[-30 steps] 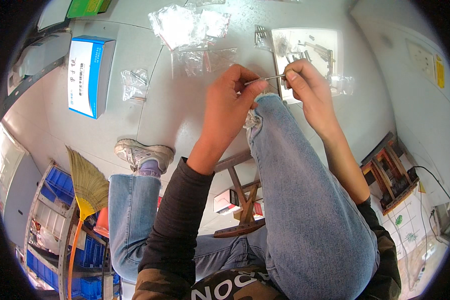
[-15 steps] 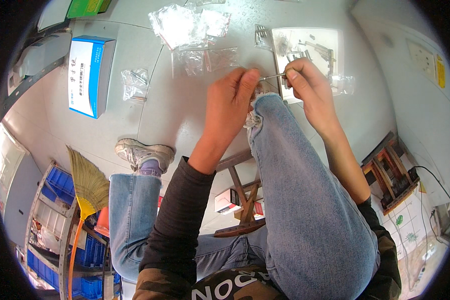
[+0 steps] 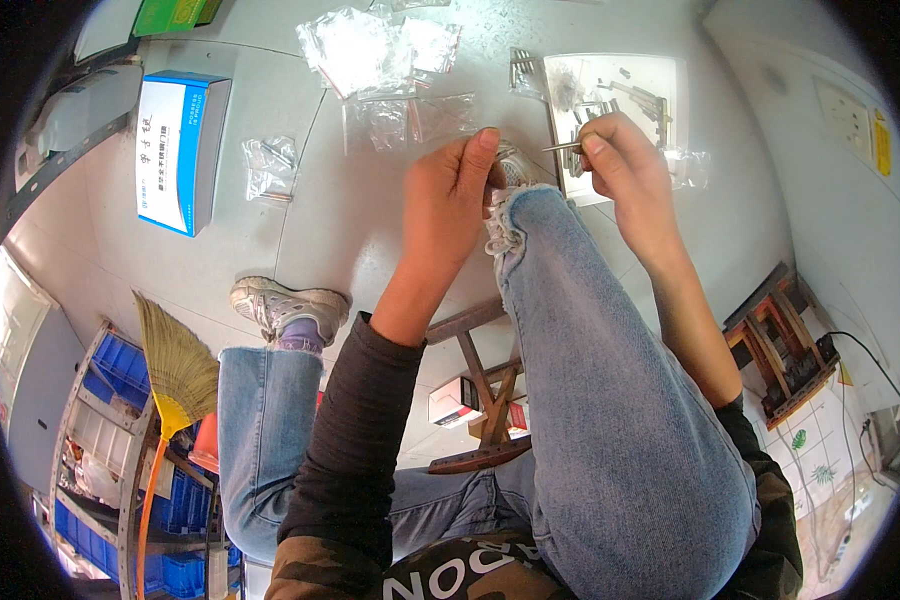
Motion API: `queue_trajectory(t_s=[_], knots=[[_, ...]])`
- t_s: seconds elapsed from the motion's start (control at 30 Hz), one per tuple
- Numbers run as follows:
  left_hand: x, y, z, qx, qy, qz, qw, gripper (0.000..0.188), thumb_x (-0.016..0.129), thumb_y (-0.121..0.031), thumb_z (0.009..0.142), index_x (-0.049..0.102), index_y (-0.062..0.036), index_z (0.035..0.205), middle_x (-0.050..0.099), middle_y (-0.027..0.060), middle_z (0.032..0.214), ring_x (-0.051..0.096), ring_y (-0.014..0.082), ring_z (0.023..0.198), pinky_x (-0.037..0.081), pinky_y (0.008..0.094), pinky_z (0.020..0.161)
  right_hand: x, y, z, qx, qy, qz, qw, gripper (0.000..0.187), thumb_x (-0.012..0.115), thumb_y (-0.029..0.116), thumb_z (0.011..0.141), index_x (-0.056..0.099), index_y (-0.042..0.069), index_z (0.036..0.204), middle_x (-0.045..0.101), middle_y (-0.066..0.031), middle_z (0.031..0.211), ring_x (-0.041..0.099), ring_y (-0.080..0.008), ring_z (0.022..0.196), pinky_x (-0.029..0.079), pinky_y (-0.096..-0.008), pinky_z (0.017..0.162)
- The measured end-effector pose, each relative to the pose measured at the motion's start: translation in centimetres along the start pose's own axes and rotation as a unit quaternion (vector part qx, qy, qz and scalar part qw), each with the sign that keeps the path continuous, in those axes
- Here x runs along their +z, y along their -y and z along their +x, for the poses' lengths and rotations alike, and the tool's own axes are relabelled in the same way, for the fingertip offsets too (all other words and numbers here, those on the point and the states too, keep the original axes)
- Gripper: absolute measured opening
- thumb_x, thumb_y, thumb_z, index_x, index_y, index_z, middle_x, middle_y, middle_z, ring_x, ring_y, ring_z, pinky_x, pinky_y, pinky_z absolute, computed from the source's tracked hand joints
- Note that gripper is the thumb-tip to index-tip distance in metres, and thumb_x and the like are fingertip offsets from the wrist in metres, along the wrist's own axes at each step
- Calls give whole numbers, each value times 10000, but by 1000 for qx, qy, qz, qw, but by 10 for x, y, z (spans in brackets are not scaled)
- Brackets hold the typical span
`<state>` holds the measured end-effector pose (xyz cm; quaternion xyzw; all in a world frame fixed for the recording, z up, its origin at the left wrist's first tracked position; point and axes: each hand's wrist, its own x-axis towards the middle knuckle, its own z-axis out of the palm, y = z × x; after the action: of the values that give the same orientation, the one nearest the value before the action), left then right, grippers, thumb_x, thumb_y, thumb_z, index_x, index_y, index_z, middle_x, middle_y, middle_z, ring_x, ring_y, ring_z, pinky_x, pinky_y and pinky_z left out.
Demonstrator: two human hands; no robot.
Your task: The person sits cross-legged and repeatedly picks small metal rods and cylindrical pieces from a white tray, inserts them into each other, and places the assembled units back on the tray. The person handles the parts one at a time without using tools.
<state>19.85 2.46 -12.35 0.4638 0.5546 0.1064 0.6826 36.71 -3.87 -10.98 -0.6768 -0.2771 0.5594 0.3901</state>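
Observation:
My right hand (image 3: 630, 175) pinches a thin metal rod (image 3: 561, 148) between thumb and fingers, its free end pointing left. Over to the left, my left hand (image 3: 442, 205) is closed with the thumb pressed on the curled index finger; whatever it holds, if anything, is hidden. A gap separates the rod's tip from my left hand. Behind my right hand lies a white tray (image 3: 660, 75) with several small metal rods and dark bits. A small clear bag (image 3: 526, 72) of metal pins lies against the tray's left edge.
Clear plastic bags (image 3: 360, 60) are heaped on the grey floor ahead, with another small bag (image 3: 270, 168) to the left. A blue and white box (image 3: 175, 150) stands farther left. A broom (image 3: 178, 370) leans by a shelf with blue bins (image 3: 182, 500). My raised right knee (image 3: 560, 240) is just below my hands.
My left hand has come away from the rod and shifted slightly left. The rod stays in my right hand, its left end now free. The tray and bags have not moved.

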Motion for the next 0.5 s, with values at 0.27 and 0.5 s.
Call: queue_trajectory(t_s=[0.27, 0.5], knots=[[21, -3, 4, -14, 13, -320, 947, 245, 481, -257, 891, 517, -15, 898, 535, 41, 783, 507, 103, 694, 450, 233, 653, 10, -6, -1, 75, 79, 22, 994, 86, 546, 94, 806, 563, 28, 858, 489, 22, 662, 371, -38, 517, 288, -171, 464], [26, -7, 19, -83, 20, -538, 839, 270, 515, -288, 872, 525, -20, 839, 461, -20, 596, 414, 71, 515, 382, 213, 533, 25, 2, -10, -151, -10, -148, 977, 207, 654, 144, 749, 619, 43, 927, 593, -27, 711, 505, -72, 590, 407, -221, 534]])
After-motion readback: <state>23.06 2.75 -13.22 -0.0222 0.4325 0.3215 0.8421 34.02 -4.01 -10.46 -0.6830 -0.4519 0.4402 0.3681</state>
